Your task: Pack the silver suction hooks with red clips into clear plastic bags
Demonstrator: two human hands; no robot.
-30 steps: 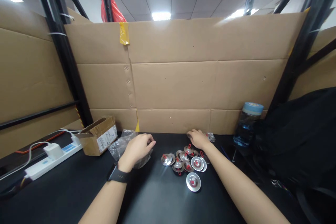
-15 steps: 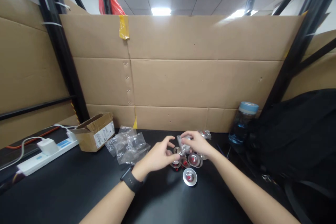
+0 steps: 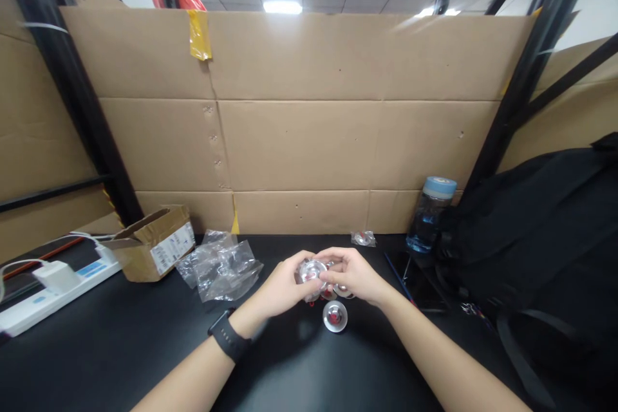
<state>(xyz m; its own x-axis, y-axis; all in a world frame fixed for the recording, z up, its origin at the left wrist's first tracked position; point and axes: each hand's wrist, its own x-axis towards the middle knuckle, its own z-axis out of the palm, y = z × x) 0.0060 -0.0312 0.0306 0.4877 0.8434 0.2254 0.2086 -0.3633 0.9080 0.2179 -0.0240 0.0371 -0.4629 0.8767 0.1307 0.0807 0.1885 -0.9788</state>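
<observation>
Between my hands is a round silver metal piece [image 3: 311,269] with a dished face, apparently in a clear plastic wrapper. My left hand [image 3: 286,286] is closed on its left side, thumb across the front. From the right, my right hand [image 3: 356,278] pinches its edge. Just below lie more silver discs [image 3: 343,291] with red parts, partly covered by my fingers. One loose silver disc [image 3: 335,316] with a red centre lies on the black table nearer to me. Another wrapped disc [image 3: 363,239] sits farther back by the cardboard wall.
Crumpled clear plastic bags [image 3: 222,267] lie left of my hands, beside an open cardboard box [image 3: 152,244]. A white power strip [image 3: 62,296] is at far left. On the right stand a blue-lidded bottle [image 3: 431,214] and a black backpack [image 3: 535,251]; a dark flat device [image 3: 419,283] lies before them.
My hands have come together, and my left hand now grips the wrapped disc that my right hand held alone. The view has shifted slightly to the right.
</observation>
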